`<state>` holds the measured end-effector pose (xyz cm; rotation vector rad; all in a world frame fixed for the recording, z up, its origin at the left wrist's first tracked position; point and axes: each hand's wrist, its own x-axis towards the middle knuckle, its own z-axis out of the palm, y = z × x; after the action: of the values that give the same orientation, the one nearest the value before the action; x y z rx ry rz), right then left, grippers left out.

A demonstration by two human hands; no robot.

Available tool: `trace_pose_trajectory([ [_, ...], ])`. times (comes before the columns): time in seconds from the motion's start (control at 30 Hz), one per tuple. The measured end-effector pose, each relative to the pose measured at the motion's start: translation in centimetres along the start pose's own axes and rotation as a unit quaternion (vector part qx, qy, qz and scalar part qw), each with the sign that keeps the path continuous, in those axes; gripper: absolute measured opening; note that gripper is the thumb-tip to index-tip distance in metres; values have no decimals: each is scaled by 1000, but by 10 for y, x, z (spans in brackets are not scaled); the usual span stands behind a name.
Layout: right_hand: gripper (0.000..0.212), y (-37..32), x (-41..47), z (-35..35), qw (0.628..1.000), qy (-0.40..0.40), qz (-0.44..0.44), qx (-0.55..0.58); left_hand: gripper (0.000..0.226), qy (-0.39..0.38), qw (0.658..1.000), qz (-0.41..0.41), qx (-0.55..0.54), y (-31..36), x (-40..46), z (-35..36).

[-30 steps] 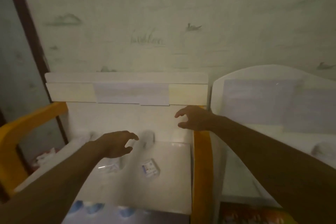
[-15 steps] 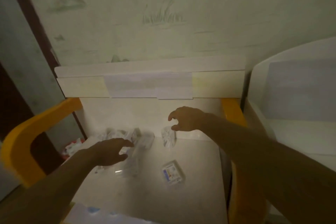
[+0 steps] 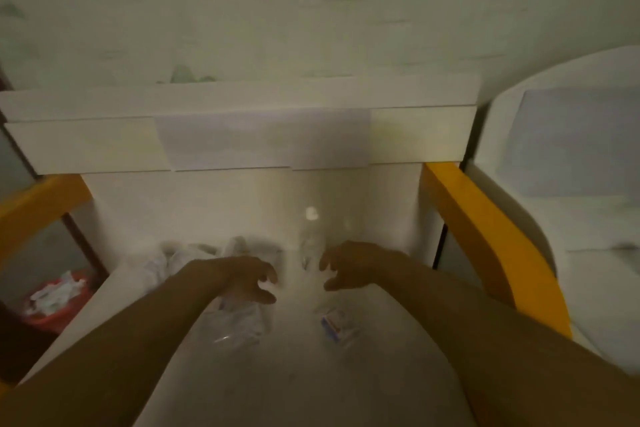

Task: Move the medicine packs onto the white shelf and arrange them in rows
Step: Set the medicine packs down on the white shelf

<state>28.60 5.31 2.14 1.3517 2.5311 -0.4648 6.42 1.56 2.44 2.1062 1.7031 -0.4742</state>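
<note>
White shelf surface [image 3: 294, 385] fills most of my view, orange side rails [image 3: 485, 239] on both edges, white back panel [image 3: 242, 135] across the top. Feed is dim and smeared, so detail is poor.

Medicine packs: a loose heap of clear-wrapped packs [image 3: 194, 256] sits at the back left of the shelf. A crumpled clear pack [image 3: 239, 322] lies just under the left wrist. One small pack with a blue and red label [image 3: 334, 324] lies alone, below the right hand. An upright clear pack [image 3: 311, 239] stands against the back panel, between the two hands. No rows yet.

Left hand [image 3: 242, 279] hovers over the heap edge, fingers curled loosely, holding nothing. Right hand [image 3: 356, 265] is just beside the upright pack, fingers half-curled and spread, also empty as far as I can tell. Hands are close together, not touching.

My read: early in the arranging step, a reach-to-grasp. Next move calls for pinching one pack cleanly; the wrap looks slippery and crinkly. Then clear space at the back, since the heap blocks a straight first row.

Red bin [image 3: 52, 302] with white scraps sits off the shelf, lower left.
</note>
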Motion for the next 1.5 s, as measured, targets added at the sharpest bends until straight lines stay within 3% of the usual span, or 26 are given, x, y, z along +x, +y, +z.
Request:
trace_pose_trajectory([
  [0.13,70,-16,2,30,997,-51,57,28,80,-83,996,-6,-10,-10,-2,11],
  [0.23,82,-29,4,49,994,-49,94,24,78,-71,997,13,37,-19,-7,20],
  [0.5,90,-42,-3,64,992,-41,120,6,66,-16,998,63,21,-30,-13,32],
  [0.77,91,-48,-20,74,990,-5,143,1,95,-45,996,45,55,-14,-21,34],
  [0.9,95,-50,-42,44,989,24,146,-7,94,1,998,51,37,-6,-31,13],
  [1.07,78,-36,-91,-30,975,142,165,-48,77,113,985,123,35,14,-42,-54],
  [1.23,73,-19,-143,-87,944,279,165,-53,79,267,939,215,24,67,-52,-118],
  [1.5,77,57,-237,-109,926,306,216,-47,82,323,890,321,17,179,-61,-150],
])
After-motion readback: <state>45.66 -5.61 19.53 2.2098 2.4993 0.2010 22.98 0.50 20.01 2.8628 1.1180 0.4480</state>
